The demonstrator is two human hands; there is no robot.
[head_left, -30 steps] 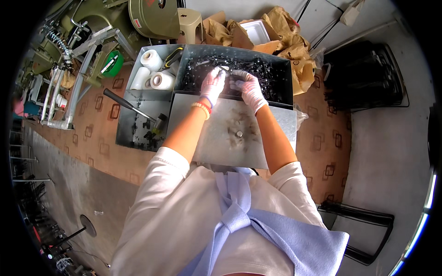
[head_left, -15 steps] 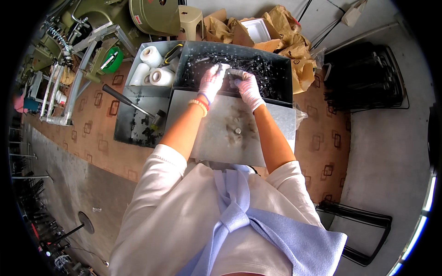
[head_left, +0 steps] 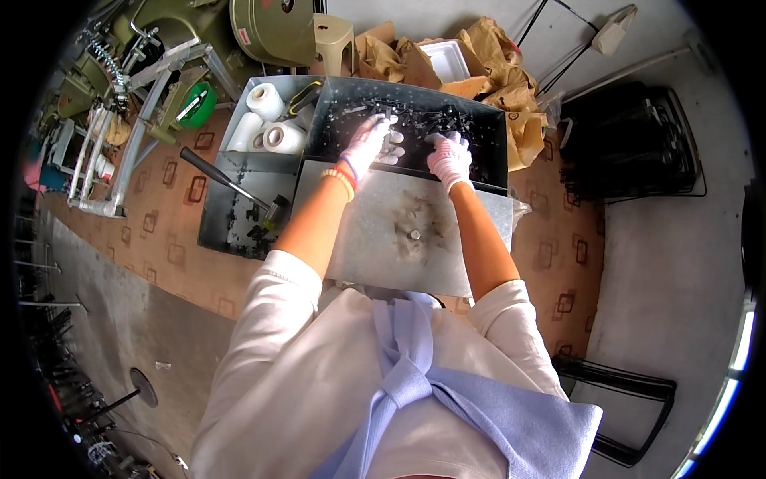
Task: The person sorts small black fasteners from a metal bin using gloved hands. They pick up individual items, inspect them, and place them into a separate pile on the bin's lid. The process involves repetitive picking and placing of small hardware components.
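Note:
Both my hands wear whitish-pink gloves and reach over a grey metal bin (head_left: 319,120) holding many small black parts (head_left: 415,120). My left hand (head_left: 370,145) hovers above the parts on the left with its fingers apart; whether a small piece rests against them is too fine to tell. Farther right, my right hand (head_left: 450,156) has its fingertips down at the black parts, fingers apart and partly bent. In front of the bin lies a flat metal plate (head_left: 367,231) with a round metal stud (head_left: 414,235), under my forearms.
Left of the bin, a compartment holds white rolls (head_left: 284,137) and a yellow-black cutter (head_left: 305,97). A hammer (head_left: 231,185) leans across a lower tray with black bits. Behind stand cardboard and brown paper (head_left: 487,48) and a beige stool (head_left: 333,38). Green machinery (head_left: 271,32) stands at left.
My hands, close together over the bin before, have separated. The right one has moved right and down to the black parts; the left one's fingers have spread.

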